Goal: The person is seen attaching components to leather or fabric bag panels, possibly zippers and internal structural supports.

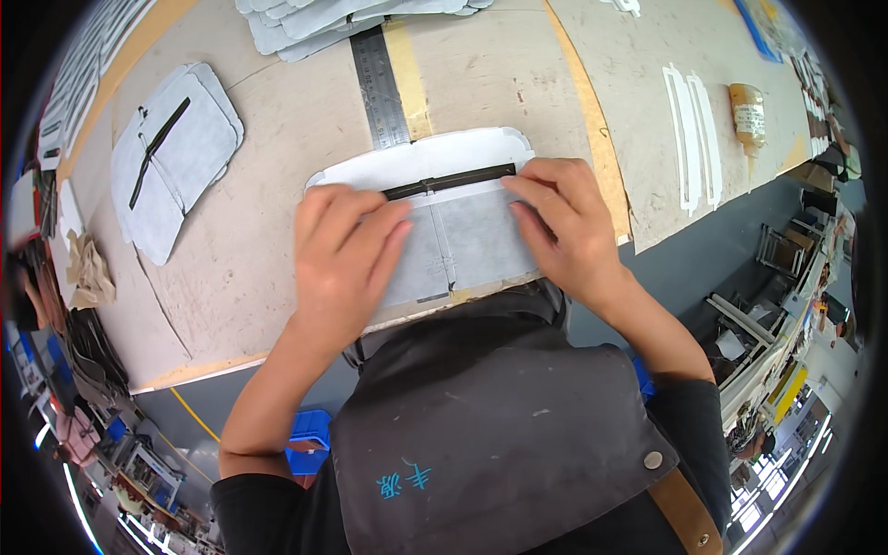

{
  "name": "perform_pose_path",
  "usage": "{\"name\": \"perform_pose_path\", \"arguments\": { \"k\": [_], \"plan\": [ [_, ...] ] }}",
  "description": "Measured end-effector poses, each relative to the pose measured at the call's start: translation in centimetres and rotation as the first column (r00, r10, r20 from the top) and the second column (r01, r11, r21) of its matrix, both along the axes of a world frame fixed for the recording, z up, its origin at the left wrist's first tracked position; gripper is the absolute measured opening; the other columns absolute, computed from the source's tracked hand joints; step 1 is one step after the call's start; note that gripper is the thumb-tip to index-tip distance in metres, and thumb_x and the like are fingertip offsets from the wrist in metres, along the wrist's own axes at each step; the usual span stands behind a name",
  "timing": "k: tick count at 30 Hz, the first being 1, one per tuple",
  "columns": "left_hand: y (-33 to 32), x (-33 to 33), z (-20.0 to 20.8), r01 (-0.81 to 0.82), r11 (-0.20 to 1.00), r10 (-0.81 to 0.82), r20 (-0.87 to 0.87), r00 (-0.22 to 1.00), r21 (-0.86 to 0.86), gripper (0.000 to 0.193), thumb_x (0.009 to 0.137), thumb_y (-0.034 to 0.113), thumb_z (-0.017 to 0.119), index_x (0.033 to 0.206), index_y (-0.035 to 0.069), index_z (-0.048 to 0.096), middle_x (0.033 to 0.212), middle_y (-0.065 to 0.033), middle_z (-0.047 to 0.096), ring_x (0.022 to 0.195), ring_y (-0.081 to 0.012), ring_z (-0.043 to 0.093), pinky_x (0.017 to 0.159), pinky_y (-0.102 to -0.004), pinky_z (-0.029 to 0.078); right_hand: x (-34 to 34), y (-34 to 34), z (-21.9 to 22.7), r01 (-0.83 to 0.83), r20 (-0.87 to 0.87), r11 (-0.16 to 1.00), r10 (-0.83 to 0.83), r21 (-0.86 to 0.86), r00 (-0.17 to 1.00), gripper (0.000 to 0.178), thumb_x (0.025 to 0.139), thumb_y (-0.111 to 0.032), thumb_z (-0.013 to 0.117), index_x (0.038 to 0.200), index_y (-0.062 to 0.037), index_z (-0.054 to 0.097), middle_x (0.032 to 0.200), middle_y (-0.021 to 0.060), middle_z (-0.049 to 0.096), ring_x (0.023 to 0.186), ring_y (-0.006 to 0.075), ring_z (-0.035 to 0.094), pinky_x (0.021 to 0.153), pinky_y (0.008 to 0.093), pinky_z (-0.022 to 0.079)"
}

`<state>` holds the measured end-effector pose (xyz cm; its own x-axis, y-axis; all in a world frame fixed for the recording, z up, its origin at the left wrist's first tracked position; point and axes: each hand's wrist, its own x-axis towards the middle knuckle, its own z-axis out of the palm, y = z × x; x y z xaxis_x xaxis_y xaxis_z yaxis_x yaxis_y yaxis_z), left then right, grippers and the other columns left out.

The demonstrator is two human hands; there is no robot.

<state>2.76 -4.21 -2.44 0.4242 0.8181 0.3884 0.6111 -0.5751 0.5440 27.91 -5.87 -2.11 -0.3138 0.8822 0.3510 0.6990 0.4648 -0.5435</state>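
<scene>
Before me at the table's edge lies a pale grey panel (481, 235) with a rounded, whiter far edge. A black zipper (473, 176) runs across it, with a narrow white band along its near side. My left hand (344, 250) is at the zipper's left end, fingers bent and thumb close to the forefinger, on the panel. At the other end, my right hand (569, 220) has its forefinger and thumb closed in at the white band. The fingertips partly hide what they grip.
A steel ruler (377, 88) points away beyond the panel, under a pile of pale panels (305, 26). Another zippered panel (199, 139) lies left. White strips (686, 139) and a brown glue bottle (747, 116) lie right. Crumpled tan paper (90, 273) sits at the left edge.
</scene>
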Motion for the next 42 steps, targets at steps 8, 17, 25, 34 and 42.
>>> {"name": "perform_pose_path", "arguments": {
  "k": [8,17,25,34,42],
  "plan": [
    [1.8,4.4,-1.2,0.063,0.998,-0.063,0.062,0.996,0.014,0.022,0.066,0.004,0.080,0.085,0.005,0.069,0.083,-0.0030,0.057,0.084,-0.0229,0.053,0.073,-0.0353,0.042,-0.1,-0.3,-1.0,-0.013,0.062,0.997,0.009,0.074,0.998,0.038,0.064,0.006,0.067,0.101,0.0024,0.070,0.103,0.0107,0.061,0.091,0.0276,0.059,0.073,0.0361,0.053],
    [1.3,3.0,-1.1,0.007,0.999,-0.003,0.100,0.995,-0.043,0.022,0.065,0.002,0.080,0.084,0.005,0.069,0.083,-0.0043,0.059,0.082,-0.0241,0.053,0.072,-0.0354,0.044,-0.4,-0.1,-0.3,-0.026,0.203,0.997,0.009,0.078,0.979,0.038,0.067,-0.001,0.068,0.105,0.0000,0.066,0.105,0.0095,0.062,0.093,0.0274,0.060,0.080,0.0366,0.048],
    [-0.2,-3.6,-0.1,-0.192,0.976,0.194,0.018,0.981,-0.106,0.020,0.068,-0.002,0.081,0.086,0.003,0.072,0.084,-0.0056,0.063,0.082,-0.0240,0.055,0.065,-0.0333,0.047,-1.5,0.3,1.0,-0.076,0.120,0.995,0.083,-0.061,0.989,0.038,0.065,0.003,0.070,0.102,0.0001,0.066,0.105,0.0119,0.064,0.095,0.0302,0.060,0.080,0.0388,0.050],
    [0.1,-4.7,-0.5,-0.143,0.986,0.147,0.040,0.988,-0.086,0.019,0.066,-0.001,0.081,0.082,0.003,0.072,0.082,-0.0052,0.063,0.082,-0.0238,0.055,0.068,-0.0333,0.047,-5.1,-0.7,-0.8,-0.243,0.062,0.970,0.243,-0.007,0.968,0.045,0.070,0.006,0.063,0.115,0.0029,0.065,0.127,0.0117,0.062,0.115,0.0290,0.058,0.091,0.0383,0.052],
    [-1.7,-2.5,-0.4,0.167,0.986,-0.161,-0.200,0.966,0.012,0.037,0.073,0.004,0.068,0.109,0.000,0.068,0.120,-0.0107,0.065,0.110,-0.0279,0.062,0.092,-0.0392,0.048,-4.9,-1.9,-0.3,-0.239,0.257,0.967,0.255,-0.091,0.932,0.055,0.075,-0.005,0.063,0.129,0.0004,0.059,0.142,0.0104,0.052,0.133,0.0253,0.048,0.109,0.0403,0.040]
  ]
}}
